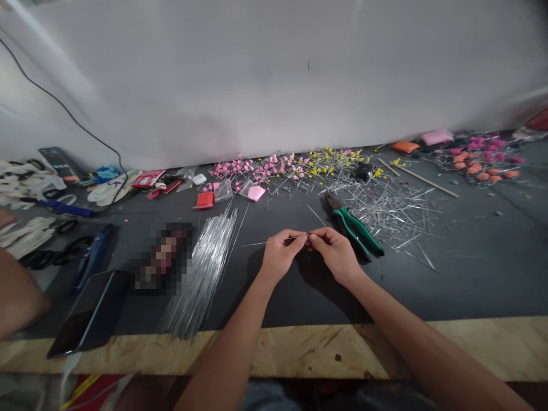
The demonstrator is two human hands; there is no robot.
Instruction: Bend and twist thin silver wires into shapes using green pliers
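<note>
My left hand point(280, 250) pinches a thin silver wire point(256, 244), whose free end sticks out to the left. Fingertip to fingertip with it, my right hand point(331, 248) is closed at the wire's other end. Something small and dark shows between the fingertips, too small to name. Just right of my right hand lie green-handled pliers point(353, 225), jaws pointing away from me. A bundle of long straight wires point(209, 257) lies to the left of my left hand. Beyond the pliers is a loose heap of short wires point(391, 211).
Wires tipped with pink balls point(257, 168) and yellow balls point(331, 160) lie along the wall. Orange and magenta tipped ones point(486, 162) sit far right. At left are a tablet point(85, 311), a blue stapler-like tool point(92, 257) and a person's bare arm point(19, 291).
</note>
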